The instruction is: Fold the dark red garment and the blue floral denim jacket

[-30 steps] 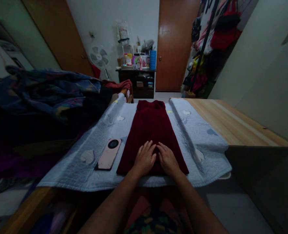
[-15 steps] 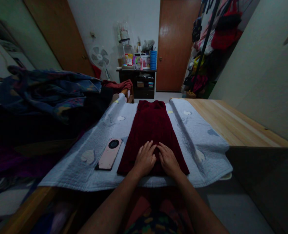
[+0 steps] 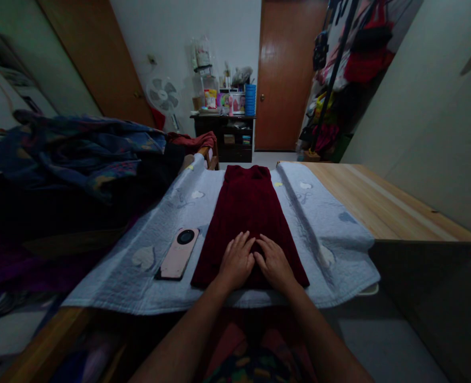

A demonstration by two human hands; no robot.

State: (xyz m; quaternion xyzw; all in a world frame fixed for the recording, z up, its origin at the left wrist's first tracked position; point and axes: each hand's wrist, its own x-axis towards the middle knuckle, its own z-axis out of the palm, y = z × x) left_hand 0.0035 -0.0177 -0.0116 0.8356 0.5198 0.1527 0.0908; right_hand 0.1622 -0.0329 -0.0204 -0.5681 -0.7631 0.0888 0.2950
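Pale wall [image 3: 227, 32] is seen at the top centre of the frame, dimly lit. At the left, a heap of clothes [image 3: 75, 154] is piled; its lower layers are swallowed by shadow, and its outer side is cut off by the frame. Left of centre, a phone [image 3: 178, 254] is laid on a quilted cover [image 3: 111, 276], whose support is mostly hidden. In the centre, a maroon cloth [image 3: 249, 202] is spread lengthwise in a flat, folded shape. It can be judged soft, limp, fairly light and not fragile, though its layers may be shifted if only the top one is pinched. It is best held from beneath at both side edges, with all layers gathered; how many there are cannot be told. On its near part the left hand [image 3: 237, 261] and right hand [image 3: 274, 261] are rested palm down, fingers loosely extended, with nothing grasped; the palms are hidden. At the right, a wooden board [image 3: 371, 197] is partly covered by the quilted cover, while hanging bags [image 3: 366, 61] are blurred together at upper right.
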